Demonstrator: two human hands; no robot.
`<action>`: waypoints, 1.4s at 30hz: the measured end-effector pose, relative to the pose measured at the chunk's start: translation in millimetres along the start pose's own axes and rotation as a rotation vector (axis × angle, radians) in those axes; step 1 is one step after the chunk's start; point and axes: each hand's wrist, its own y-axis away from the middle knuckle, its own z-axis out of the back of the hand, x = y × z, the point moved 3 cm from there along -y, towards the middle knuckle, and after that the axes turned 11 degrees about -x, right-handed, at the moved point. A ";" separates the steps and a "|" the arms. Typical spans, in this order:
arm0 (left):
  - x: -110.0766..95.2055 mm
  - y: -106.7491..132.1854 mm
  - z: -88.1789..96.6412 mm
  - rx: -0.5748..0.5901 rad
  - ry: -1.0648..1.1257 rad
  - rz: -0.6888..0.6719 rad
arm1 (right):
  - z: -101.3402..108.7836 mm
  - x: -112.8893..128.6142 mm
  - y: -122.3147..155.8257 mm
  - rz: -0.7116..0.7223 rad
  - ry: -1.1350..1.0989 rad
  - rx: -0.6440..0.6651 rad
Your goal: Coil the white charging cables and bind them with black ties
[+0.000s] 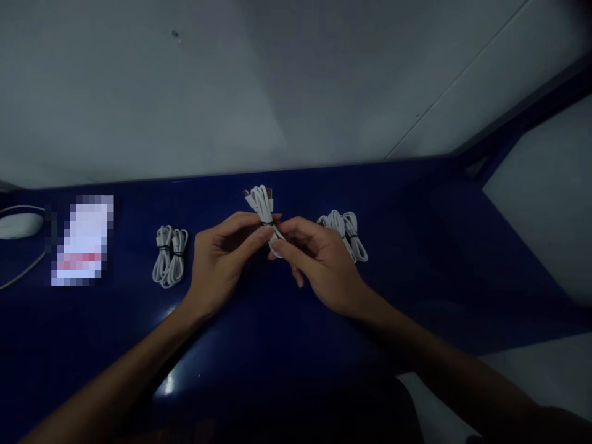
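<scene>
A white USB cable [261, 202], coiled into a bundle with a black tie around its middle, is held up between my two hands. My left hand [226, 250] pinches it near the tie. The fingers of my right hand [319, 256] grip its lower loops. Both plug ends point up and away from me at the top of the bundle. To the left of my left hand lie two tied white cables [170, 259] side by side. More coiled white cables [345, 231] lie just beyond my right hand, which partly hides them.
The blue table [287, 333] reaches back to a pale wall [208, 92]. At the left are a pixelated bright phone-like screen [86, 231] and a white computer mouse [21, 226] with its cord. A blue frame edge [502, 151] rises at the right.
</scene>
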 end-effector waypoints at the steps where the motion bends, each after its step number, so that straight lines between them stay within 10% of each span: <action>1: 0.3 0.4 -0.1 -0.004 0.013 0.017 | 0.3 0.7 0.2 0.004 -0.001 -0.011; 27: 7.7 -13.5 9.3 -0.126 0.217 0.030 | -5.2 -4.1 -1.2 -0.416 -0.412 0.065; 42: -2.7 -8.3 8.3 -0.188 0.063 -0.164 | 4.1 -3.0 -2.8 -0.361 -0.430 -0.308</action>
